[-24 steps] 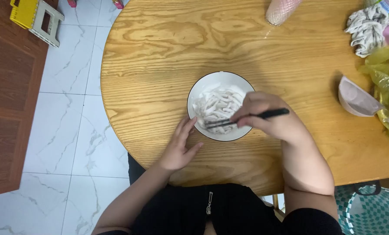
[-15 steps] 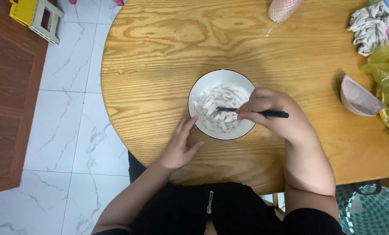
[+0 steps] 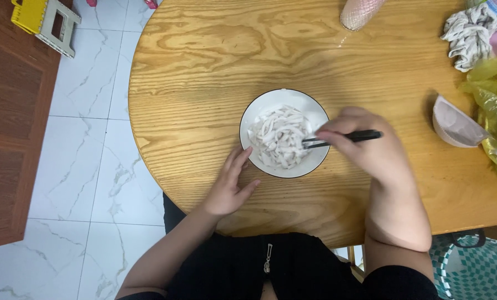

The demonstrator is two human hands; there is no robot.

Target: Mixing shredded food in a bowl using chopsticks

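Right hand (image 3: 365,145) is gripping black chopsticks (image 3: 343,138) in white strips (image 3: 279,138); left hand (image 3: 229,186), open, is bracing bowl (image 3: 259,108). Risk: strips flicking over near rim onto worktop (image 3: 204,83).

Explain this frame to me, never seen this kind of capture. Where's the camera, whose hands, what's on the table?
There is no machine here: a person wears one camera on the head, looking straight down at their own two bare hands.

The right hand has its grip closed on black chopsticks, whose tips reach into a white bowl of pale, whitish strips of food. The left hand rests flat on the round wooden table, fingertips against the bowl's near rim, holding nothing.

Along the table's right edge lie a small pink dish, a yellowish plastic bag and a crumpled cloth. A pink netted object sits at the far edge. A yellow and grey step stool stands on the floor.
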